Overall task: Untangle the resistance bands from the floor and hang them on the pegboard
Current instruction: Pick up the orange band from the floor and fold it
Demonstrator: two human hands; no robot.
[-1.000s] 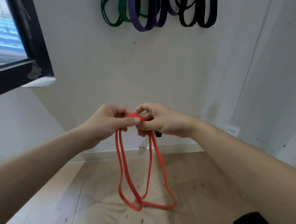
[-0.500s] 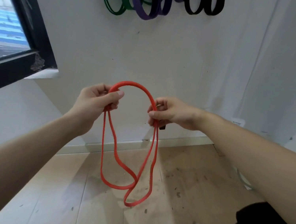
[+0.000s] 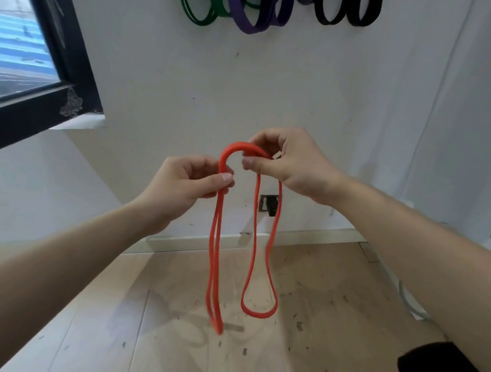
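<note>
Left hand (image 3: 187,183) pinches one side of the red resistance band (image 3: 214,245) between thumb and fingers; right hand (image 3: 292,164), close beside it and slightly higher, pinches the top of the arch, so the band hangs in mid-air in two loops clear of the wooden floor (image 3: 150,346). Beyond, green bands (image 3: 198,3), purple bands (image 3: 250,17) and black bands (image 3: 346,13) hang high on the wall, pegs out of frame. Judged risk: the band looks doubled, so hanging it unopened would leave a twist, and a slackened pinch would drop it.

Tops of the hung bands (image 3: 249,27) beyond the upper edge; blurred lowest tip of the red band (image 3: 242,146).
</note>
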